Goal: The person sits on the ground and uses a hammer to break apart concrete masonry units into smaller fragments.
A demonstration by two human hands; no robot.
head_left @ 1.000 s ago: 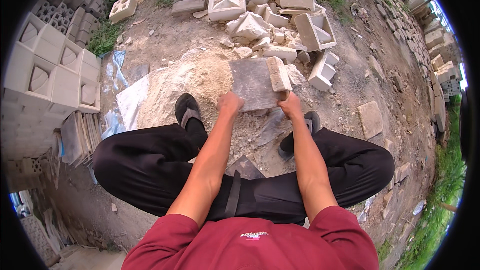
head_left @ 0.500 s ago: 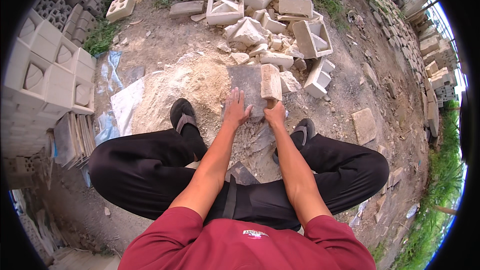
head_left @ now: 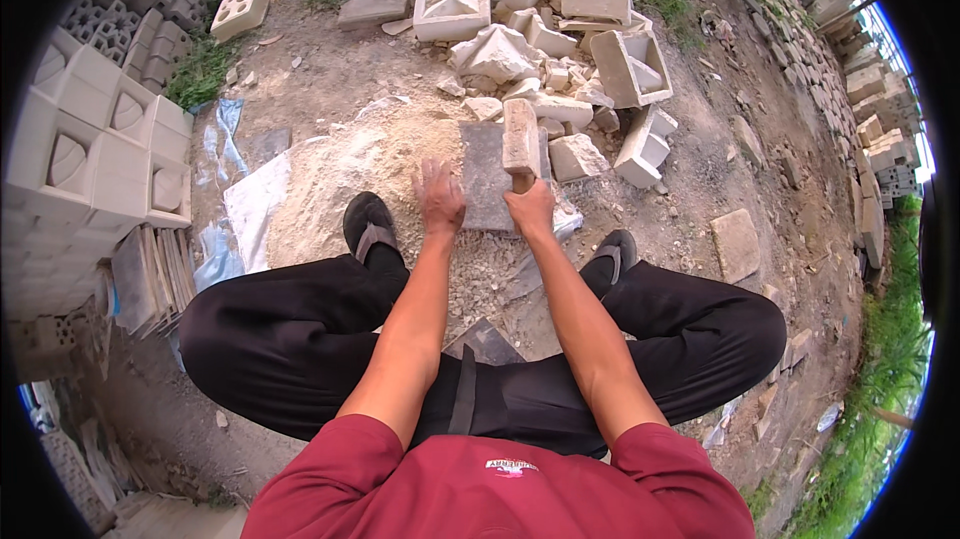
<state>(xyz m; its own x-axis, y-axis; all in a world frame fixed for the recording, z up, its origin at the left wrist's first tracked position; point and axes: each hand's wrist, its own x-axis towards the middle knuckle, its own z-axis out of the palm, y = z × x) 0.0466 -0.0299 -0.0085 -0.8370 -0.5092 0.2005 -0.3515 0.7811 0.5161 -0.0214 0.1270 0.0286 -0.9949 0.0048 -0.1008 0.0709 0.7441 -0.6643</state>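
Note:
I squat over a flat grey slab [head_left: 487,179] lying on a pale sand heap [head_left: 340,174]. My left hand [head_left: 440,197] rests palm down on the slab's left edge, fingers spread. My right hand [head_left: 530,207] grips the short handle of a pale wooden mallet-like block [head_left: 520,135], which stands lengthwise on the slab's right side. My black shoes [head_left: 368,224] sit on either side of the slab.
Broken hollow concrete blocks [head_left: 560,49] are piled just beyond the slab. Stacked white patterned blocks [head_left: 100,149] rise at the left, with thin tiles [head_left: 150,279] leaning below them. A loose flat stone [head_left: 737,244] lies at the right. A block wall [head_left: 860,69] runs along the far right.
My right hand has shifted from the block's side to gripping its lower end, and the block now lies lengthwise on the slab. My left hand slid lower on the slab's left edge.

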